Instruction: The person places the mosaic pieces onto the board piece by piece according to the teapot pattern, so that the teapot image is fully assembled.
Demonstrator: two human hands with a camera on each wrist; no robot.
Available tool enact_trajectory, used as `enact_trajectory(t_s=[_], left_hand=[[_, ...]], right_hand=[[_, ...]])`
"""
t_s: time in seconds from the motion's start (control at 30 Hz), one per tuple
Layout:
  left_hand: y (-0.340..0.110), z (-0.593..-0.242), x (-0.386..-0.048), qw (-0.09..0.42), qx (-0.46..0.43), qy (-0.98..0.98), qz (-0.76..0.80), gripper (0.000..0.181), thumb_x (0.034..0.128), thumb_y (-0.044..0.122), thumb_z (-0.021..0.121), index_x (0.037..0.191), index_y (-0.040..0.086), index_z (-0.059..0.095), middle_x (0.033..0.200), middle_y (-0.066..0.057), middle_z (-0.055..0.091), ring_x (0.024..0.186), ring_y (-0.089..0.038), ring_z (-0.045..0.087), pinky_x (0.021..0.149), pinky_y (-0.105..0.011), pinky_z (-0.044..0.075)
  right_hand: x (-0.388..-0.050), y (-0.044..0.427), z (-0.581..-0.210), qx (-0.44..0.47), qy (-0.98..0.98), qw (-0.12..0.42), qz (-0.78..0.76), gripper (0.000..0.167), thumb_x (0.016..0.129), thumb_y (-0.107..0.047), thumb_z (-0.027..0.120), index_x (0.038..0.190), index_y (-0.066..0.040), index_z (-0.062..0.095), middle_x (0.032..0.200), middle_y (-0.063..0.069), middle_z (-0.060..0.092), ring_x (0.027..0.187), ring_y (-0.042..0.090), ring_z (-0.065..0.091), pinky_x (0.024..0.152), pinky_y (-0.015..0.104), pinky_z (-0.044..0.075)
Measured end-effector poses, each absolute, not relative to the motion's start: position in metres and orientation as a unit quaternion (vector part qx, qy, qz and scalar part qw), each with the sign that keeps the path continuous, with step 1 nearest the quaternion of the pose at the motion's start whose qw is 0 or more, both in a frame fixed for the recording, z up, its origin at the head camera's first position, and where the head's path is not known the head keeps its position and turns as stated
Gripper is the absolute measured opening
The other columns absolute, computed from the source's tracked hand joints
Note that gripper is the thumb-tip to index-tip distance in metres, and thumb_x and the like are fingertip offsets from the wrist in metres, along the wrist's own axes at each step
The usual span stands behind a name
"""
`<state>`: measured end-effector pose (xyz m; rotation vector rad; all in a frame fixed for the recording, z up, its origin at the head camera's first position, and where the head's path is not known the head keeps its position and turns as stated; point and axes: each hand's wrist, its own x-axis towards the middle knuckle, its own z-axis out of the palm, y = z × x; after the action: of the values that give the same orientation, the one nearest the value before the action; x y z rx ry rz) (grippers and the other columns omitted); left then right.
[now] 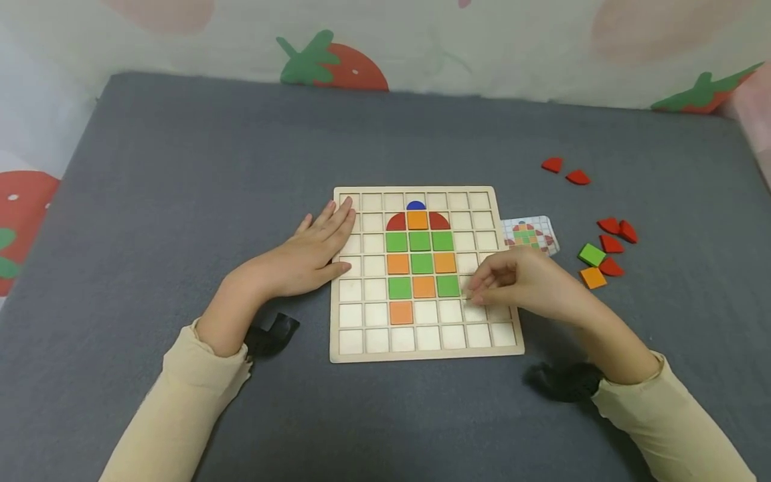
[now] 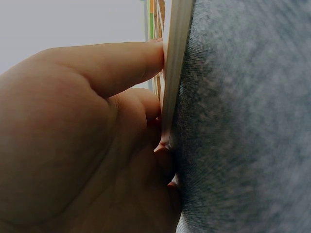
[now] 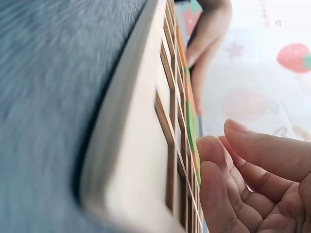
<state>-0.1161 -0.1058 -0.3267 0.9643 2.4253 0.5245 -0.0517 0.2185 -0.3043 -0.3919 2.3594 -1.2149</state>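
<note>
A wooden grid board (image 1: 367, 357) lies on the grey cloth, with coloured tiles set in its cells. My left hand (image 1: 304, 258) rests on the board's left edge, fingers spread nearly straight; in the left wrist view the thumb (image 2: 131, 63) touches the rim. Over the right side of the board hovers my right hand (image 1: 524, 281), fingers loosely bent, beside a green square tile (image 1: 448, 286). The right wrist view shows nothing between its thumb and fingers. Among the placed tiles are an orange square (image 1: 401, 312), a blue half circle (image 1: 415, 205) and two red quarter-round pieces (image 1: 395, 222).
A pattern card (image 1: 545, 231) lies partly under the board's right edge. Farther right are a loose green square (image 1: 591, 254), an orange square (image 1: 593, 278) and several red pieces (image 1: 628, 231). Two more red pieces (image 1: 552, 165) sit farther back. A strawberry-print cloth (image 1: 482, 60) hangs behind.
</note>
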Motion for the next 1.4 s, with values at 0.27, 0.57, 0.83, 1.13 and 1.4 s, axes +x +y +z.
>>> enact_trajectory(t_s=[0.27, 0.57, 0.83, 1.13, 1.4], left_hand=[[-0.108, -0.329, -0.118, 0.237, 0.356, 0.882, 0.198, 0.071, 0.1011, 0.026, 0.043, 0.15, 0.0, -0.003, 0.156, -0.011, -0.013, 0.141, -0.027, -0.017, 0.111, -0.052, -0.005], [-0.107, -0.33, -0.119, 0.238, 0.356, 0.882, 0.195, 0.072, 0.1013, 0.027, 0.042, 0.15, 0.001, -0.003, 0.156, -0.009, -0.015, 0.141, -0.025, -0.018, 0.111, -0.051, -0.005], [-0.107, -0.33, -0.119, 0.238, 0.356, 0.883, 0.191, 0.072, 0.1012, 0.027, 0.042, 0.15, 0.002, -0.004, 0.156, -0.009, -0.015, 0.141, -0.025, -0.018, 0.111, -0.052, -0.005], [-0.106, -0.329, -0.119, 0.239, 0.357, 0.883, 0.191, 0.072, 0.1011, 0.027, 0.043, 0.15, 0.001, -0.003, 0.156, -0.01, -0.015, 0.141, -0.026, -0.017, 0.111, -0.052, -0.005], [-0.106, -0.325, -0.118, 0.243, 0.356, 0.882, 0.193, 0.071, 0.1015, 0.026, 0.042, 0.15, 0.001, -0.003, 0.156, -0.011, -0.014, 0.141, -0.026, -0.017, 0.111, -0.052, -0.004]], right_hand=[[-0.044, 0.25, -0.299, -0.075, 0.867, 0.223, -0.439, 0.016, 0.08, -0.014, 0.077, 0.091, -0.004, 0.071, 0.085, 0.005, 0.07, 0.073, 0.014, 0.065, 0.064, 0.025, 0.051], [-0.03, 0.292, -0.295, -0.034, 0.888, 0.195, -0.415, 0.019, 0.084, -0.017, 0.073, 0.095, -0.002, 0.069, 0.083, 0.004, 0.07, 0.075, 0.015, 0.067, 0.069, 0.025, 0.052], [-0.028, 0.32, -0.287, 0.014, 0.892, 0.118, -0.436, 0.018, 0.084, -0.008, 0.071, 0.098, 0.003, 0.068, 0.084, 0.002, 0.071, 0.074, 0.013, 0.067, 0.069, 0.018, 0.05], [-0.026, 0.339, -0.283, 0.073, 0.906, 0.102, -0.405, 0.027, 0.085, -0.014, 0.072, 0.103, 0.005, 0.066, 0.082, -0.001, 0.071, 0.075, 0.011, 0.067, 0.07, 0.016, 0.048], [-0.03, 0.356, -0.29, 0.093, 0.908, 0.11, -0.393, 0.032, 0.086, -0.021, 0.072, 0.104, 0.005, 0.066, 0.081, -0.005, 0.071, 0.076, 0.008, 0.065, 0.07, 0.014, 0.047]])
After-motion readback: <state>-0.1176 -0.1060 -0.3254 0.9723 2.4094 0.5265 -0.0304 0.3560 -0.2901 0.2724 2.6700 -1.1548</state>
